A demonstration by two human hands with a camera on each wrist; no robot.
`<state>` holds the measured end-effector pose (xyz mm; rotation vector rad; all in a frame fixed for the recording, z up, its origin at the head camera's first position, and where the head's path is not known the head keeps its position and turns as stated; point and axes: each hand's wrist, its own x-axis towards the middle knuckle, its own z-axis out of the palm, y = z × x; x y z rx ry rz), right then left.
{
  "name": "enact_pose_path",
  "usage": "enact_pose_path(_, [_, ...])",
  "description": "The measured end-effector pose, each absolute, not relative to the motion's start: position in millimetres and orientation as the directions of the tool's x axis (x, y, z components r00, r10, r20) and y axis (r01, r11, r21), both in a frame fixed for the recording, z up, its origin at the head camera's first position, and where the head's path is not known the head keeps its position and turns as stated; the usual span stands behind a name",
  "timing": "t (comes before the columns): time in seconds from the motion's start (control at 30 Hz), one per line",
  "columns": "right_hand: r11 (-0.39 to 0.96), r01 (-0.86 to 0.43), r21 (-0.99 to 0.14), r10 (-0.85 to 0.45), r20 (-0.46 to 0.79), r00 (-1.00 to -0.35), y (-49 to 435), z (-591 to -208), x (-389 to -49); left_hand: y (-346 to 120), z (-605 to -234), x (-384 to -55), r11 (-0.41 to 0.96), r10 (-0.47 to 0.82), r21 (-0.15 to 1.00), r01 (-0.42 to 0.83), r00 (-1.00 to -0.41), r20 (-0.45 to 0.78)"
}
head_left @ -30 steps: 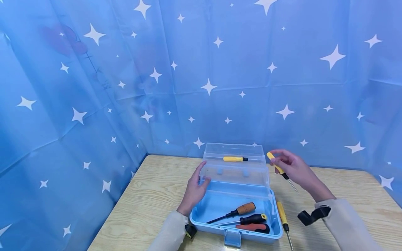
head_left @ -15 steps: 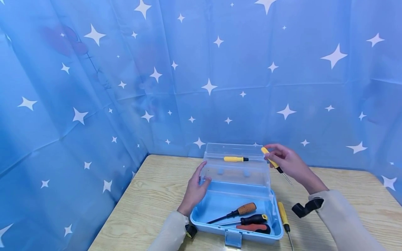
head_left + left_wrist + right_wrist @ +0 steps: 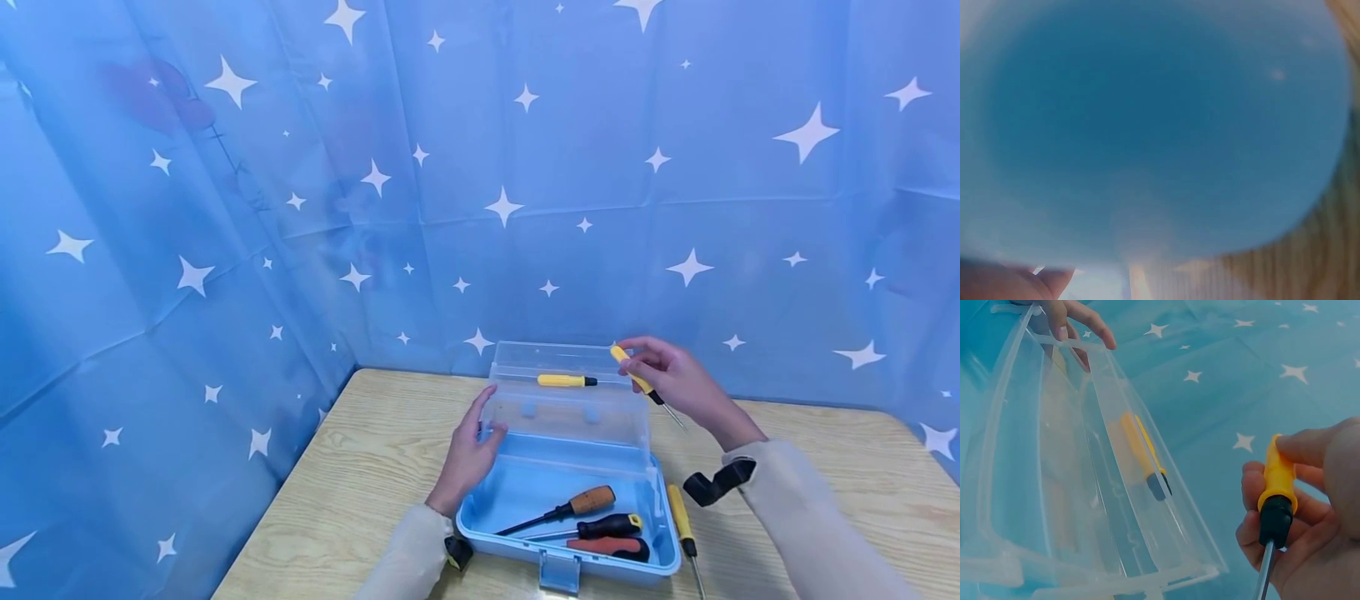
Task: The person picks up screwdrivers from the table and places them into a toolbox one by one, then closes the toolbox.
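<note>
My right hand [image 3: 678, 379] pinches a small yellow-handled screwdriver [image 3: 633, 372], raised beside the right edge of the clear lid [image 3: 570, 417]. Its black collar and metal shaft point down and right, and the right wrist view shows thumb and fingers round the yellow handle [image 3: 1279, 469]. My left hand [image 3: 467, 457] holds the lid's left side; its fingers reach over the edge in the right wrist view. The lid stands up from the light-blue toolbox [image 3: 495, 537]. Another yellow screwdriver [image 3: 566, 381] lies in the lid's upper compartment. The left wrist view is mostly filled by a blurred blue surface [image 3: 1147, 125].
Inside the box lie an orange-brown-handled screwdriver [image 3: 592, 500], a black-and-yellow one [image 3: 611, 526] and a red-and-black one [image 3: 607, 547]. A yellow screwdriver [image 3: 680, 514] rests on the wooden table [image 3: 360, 467], right of the box. Behind hangs a blue star-patterned curtain [image 3: 450, 250].
My right hand has moved left with the yellow screwdriver, from right of the lid to the lid's right edge. The left hand has kept its place on the lid.
</note>
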<state>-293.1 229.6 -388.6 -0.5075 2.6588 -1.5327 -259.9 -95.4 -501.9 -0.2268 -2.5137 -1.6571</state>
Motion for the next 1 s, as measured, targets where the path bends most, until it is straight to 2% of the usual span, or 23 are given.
enact_pose_path(1.0, [0.428,-0.331,-0.841,-0.423,0.138,-0.896,185,-390,-327,-97,-502,-262,0.39,0.066,0.898,0.204,-0.979,0.194])
